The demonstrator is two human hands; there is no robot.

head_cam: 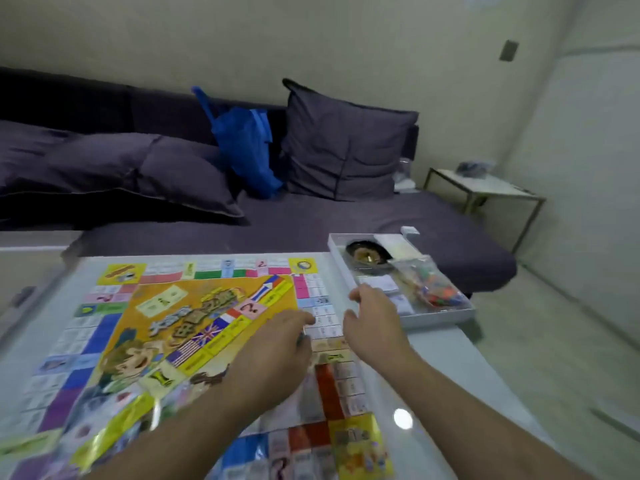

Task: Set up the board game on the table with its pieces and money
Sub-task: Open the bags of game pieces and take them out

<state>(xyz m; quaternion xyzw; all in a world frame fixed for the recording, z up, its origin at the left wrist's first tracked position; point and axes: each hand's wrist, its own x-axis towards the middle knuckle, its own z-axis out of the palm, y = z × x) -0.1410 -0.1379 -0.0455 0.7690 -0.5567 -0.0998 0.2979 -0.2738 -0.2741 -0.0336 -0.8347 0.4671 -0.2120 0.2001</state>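
Note:
The colourful game board lies unfolded on the white glossy table, its orange centre showing cartoon art and flags. My left hand rests palm down on the board's right side, fingers together and nothing visibly held. My right hand hovers over the board's right edge with fingers spread, holding nothing, just left of the open white game box. The box holds a clear bag of coloured pieces, a black round spinner and white card stacks.
A dark purple sofa with cushions and a blue bag runs behind the table. A small white side table stands at the far right. The box overhangs the table's back right corner.

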